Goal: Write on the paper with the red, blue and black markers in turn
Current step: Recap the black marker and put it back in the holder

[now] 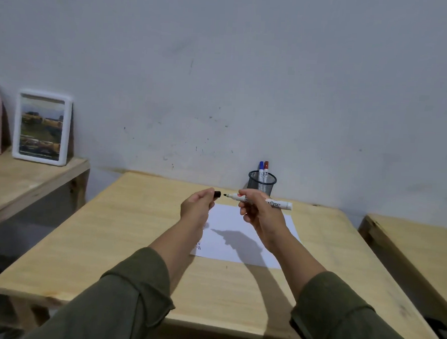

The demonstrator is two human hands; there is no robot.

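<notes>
Black marker (259, 201) uncapped, held level above the paper (242, 236)
The right hand (260, 213) is closed around the marker's white barrel, its dark tip pointing left toward the black cap (217, 194), which the left hand (198, 207) pinches between curled fingers just apart from the tip. The paper lies on the wooden table (134, 242) beneath both hands, faint marks near its left edge. Blue marker (261, 167) and red marker (266, 167) stand in the mesh cup (262, 183) by the wall
</notes>
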